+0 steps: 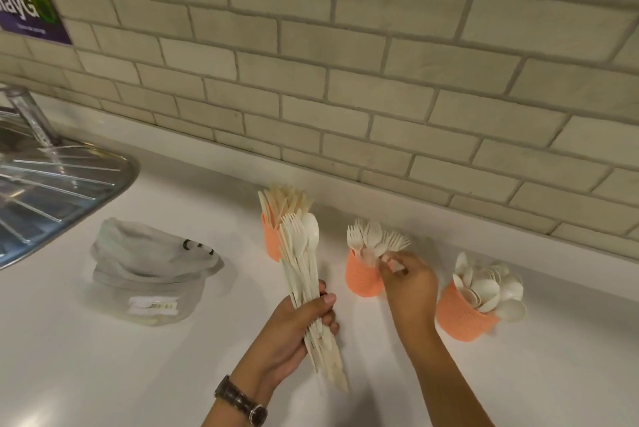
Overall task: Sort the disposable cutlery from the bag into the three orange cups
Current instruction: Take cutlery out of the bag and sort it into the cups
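Cutlery [304,281], a thick white bundle of forks and spoons, stands slanted in the left hand [297,333]. The fingers and thumb wrap round the lower half of the handles, with the heads pointing up and away from the person. The heads partly cover the left cup [271,240]. The handle ends stick out below the palm, above the table [103,374].

The right hand [408,285] is at the rim of the middle cup [363,276]. Its fingertips are curled together and pinch the handle of a fork [387,255] among the forks [373,236] that stand in that cup. This part is somewhat blurred. The two hands are apart, each on its own load.

Three orange cups stand in a row near the tiled wall [345,80]. The left one holds knives [283,200], the middle one forks. The right cup [460,312] is piled with spoons [484,285], bowls up, and some hang over its rim.

The bag [148,274], grey-white and crumpled, lies on the table to the left of the cups, well apart from both hands. Beyond it, at the left edge, is a steel sink [52,191] with a ribbed drainer. A watch [242,402] sits on the left wrist.
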